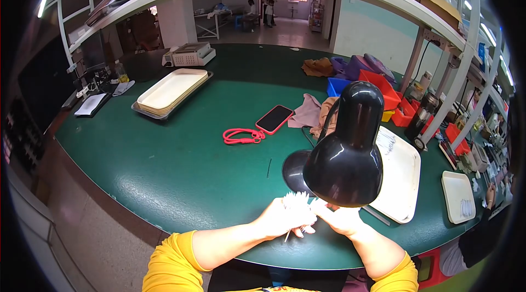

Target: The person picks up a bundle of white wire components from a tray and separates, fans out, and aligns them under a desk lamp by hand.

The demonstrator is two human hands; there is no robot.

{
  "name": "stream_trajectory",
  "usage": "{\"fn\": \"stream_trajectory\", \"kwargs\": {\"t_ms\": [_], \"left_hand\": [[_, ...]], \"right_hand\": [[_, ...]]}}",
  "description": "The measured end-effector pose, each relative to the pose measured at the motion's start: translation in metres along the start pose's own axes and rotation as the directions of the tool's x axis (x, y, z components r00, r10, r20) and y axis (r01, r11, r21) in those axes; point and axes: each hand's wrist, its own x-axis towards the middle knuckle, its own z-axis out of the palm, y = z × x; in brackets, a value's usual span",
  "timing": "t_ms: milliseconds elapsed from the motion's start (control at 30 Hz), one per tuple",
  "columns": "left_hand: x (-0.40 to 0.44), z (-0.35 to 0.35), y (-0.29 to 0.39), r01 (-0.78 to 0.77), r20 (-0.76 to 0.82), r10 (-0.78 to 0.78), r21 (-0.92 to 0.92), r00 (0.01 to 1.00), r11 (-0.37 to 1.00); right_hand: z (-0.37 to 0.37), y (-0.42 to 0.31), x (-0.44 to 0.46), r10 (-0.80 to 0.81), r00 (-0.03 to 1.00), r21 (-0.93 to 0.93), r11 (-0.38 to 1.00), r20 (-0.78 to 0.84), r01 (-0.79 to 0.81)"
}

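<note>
My left hand (pixel 282 219) is closed round a bunch of thin white pieces (pixel 296 200), whose tips fan out above the fingers. A thin end pokes out below that hand. Close against it on the right is my right hand (pixel 342 221), its thumb and fingers drawn together at the bunch. Whatever they pinch is too small and too brightly lit to make out. The black desk lamp (pixel 348 166) hangs right over my right hand and hides part of its fingers. Both hands are above the front edge of the green table (pixel 186 182).
A phone (pixel 274 119) with a red strap (pixel 238 136) lies beyond the lamp. To the right are a white tray (pixel 402 182) with thin pieces and a smaller tray (pixel 458 196). Stacked trays (pixel 172 92) stand at left. A person's hand (pixel 490 193) shows at far right.
</note>
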Motion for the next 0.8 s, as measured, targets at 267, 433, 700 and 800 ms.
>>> {"fn": "stream_trajectory", "kwargs": {"t_ms": [267,433,700,800], "left_hand": [[0.000,0.002,0.000,0.006,-0.010,-0.006,-0.009,1.000,1.000],[0.001,0.000,-0.005,0.014,0.004,-0.014,-0.018,1.000,1.000],[0.003,0.003,-0.006,0.011,-0.067,-0.015,-0.055,0.998,0.998],[0.003,0.001,-0.006,0.040,-0.077,-0.041,-0.015,0.996,0.999]], "right_hand": [[0.001,-0.008,0.003,0.066,0.998,0.139,0.988,-0.009,-0.064],[-0.005,0.014,-0.002,0.269,0.959,0.234,0.930,0.090,-0.283],[-0.002,-0.003,0.002,-0.070,0.996,-0.107,0.992,-0.057,0.063],[0.001,0.008,-0.002,-0.048,0.997,-0.065,0.997,-0.057,0.044]]}}
